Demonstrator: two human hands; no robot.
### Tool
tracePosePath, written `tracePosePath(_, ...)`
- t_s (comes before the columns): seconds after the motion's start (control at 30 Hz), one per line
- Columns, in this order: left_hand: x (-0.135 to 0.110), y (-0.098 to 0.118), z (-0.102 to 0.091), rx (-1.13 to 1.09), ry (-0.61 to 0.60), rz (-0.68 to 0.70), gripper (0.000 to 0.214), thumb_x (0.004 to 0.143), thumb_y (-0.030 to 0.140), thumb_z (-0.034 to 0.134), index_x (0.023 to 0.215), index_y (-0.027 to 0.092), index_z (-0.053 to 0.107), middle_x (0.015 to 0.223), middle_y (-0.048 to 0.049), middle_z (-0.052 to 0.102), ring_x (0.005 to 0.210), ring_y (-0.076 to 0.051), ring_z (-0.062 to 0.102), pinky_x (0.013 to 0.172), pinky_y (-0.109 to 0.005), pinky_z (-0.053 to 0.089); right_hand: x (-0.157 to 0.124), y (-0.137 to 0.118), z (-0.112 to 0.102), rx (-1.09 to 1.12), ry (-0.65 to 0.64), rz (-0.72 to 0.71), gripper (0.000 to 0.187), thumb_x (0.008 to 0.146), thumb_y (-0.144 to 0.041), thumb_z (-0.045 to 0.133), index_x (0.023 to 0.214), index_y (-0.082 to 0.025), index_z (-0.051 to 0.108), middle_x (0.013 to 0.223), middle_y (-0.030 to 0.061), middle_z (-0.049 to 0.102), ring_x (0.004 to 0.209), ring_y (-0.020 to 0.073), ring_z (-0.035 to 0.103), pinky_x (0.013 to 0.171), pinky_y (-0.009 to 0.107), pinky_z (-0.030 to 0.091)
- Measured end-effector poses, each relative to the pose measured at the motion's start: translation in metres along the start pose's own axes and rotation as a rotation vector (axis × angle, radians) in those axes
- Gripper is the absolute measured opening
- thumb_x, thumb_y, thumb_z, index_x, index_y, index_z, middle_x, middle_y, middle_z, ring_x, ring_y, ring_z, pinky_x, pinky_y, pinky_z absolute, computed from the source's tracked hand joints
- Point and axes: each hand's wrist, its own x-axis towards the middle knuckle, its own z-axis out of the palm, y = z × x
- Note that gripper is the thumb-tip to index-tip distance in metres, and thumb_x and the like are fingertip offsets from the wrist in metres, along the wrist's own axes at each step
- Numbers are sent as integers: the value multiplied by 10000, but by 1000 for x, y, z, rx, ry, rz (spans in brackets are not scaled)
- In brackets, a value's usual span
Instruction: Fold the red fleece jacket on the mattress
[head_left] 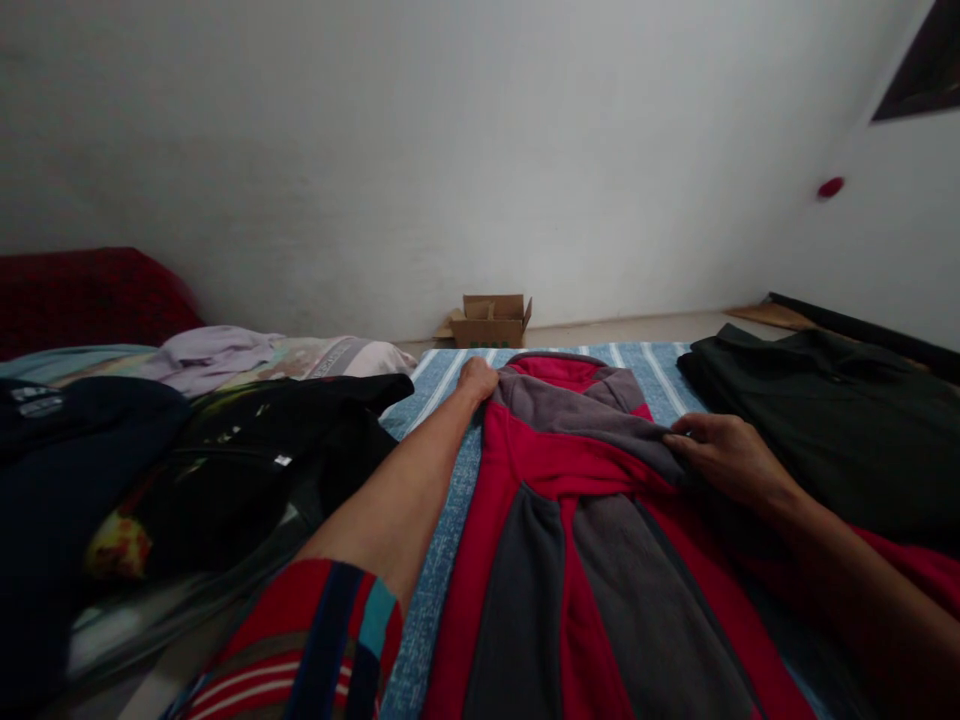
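A red and grey fleece jacket (607,560) lies spread out on a blue striped sheet (439,540), its collar end away from me. My left hand (477,379) is closed on the jacket's far left shoulder edge. On the other side, my right hand (724,452) pinches a grey part of the jacket between thumb and fingers, slightly raising the cloth. Part of a red sleeve passes beneath my right forearm. The jacket's lower end runs out of view at the bottom.
Dark folded clothes (832,430) are stacked at the right. To the left lie a black printed garment (247,460), a navy garment (67,500) and a lilac cloth (214,358). An open cardboard box (491,325) stands by the white wall (450,160).
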Motion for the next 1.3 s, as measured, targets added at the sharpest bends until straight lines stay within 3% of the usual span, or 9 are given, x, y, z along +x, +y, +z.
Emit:
tracePosePath(0.13,-2,7,2,105,9,-25,208,720,139,539,879,97,668,966,-169,675,979,-263,602,787,-276,441,0,-1,-4,0,46,-12,273,772,-388,478,798,-200,674,709,32,670,653,183,601,576,263,396)
tracePosePath(0.47,-8,5,13,154,54,18,226,718,146,540,925,165,629,963,-65,674,914,-191,602,737,-239,435,9,21,10,88,-18,43,279,758,-383,501,800,-174,680,701,49,670,676,198,613,588,264,424)
tracePosePath(0.63,-13,2,0,155,80,-16,251,779,284,517,949,124,609,924,-88,666,843,-195,609,674,-249,435,9,23,14,120,-19,36,289,754,-388,497,791,-165,678,721,52,675,693,194,614,608,262,422)
tracePosePath(0.73,-30,4,-12,164,85,41,279,829,281,429,982,122,600,962,-94,655,899,-207,596,740,-275,440,10,24,15,139,-22,36,298,743,-396,499,787,-161,677,702,50,668,689,195,609,605,263,415)
tracePosePath(0.87,-58,13,-8,165,-42,262,274,855,248,380,960,184,625,1069,-45,640,1026,-172,556,905,-255,397,10,24,15,153,-44,43,297,736,-401,496,766,-165,673,679,45,661,666,191,597,598,262,411)
tracePosePath(0.97,-70,19,8,173,-183,389,360,881,322,369,1161,187,551,1303,-61,522,1212,-197,442,1021,-322,320,10,25,17,167,-42,40,310,732,-414,497,774,-160,670,695,48,660,680,195,596,606,265,413)
tracePosePath(1.1,-72,22,19,268,-319,342,568,912,413,271,1423,169,227,1523,-77,153,1393,-262,104,1085,-513,146,9,25,12,179,-6,39,328,737,-430,492,785,-160,671,694,50,657,672,195,591,592,266,406)
tracePosePath(1.3,-82,31,11,432,-312,388,594,913,425,262,1433,147,198,1523,-84,138,1396,-254,81,1105,-471,107,9,19,-3,150,263,94,299,720,-423,523,793,-185,688,723,47,679,711,206,617,640,279,406)
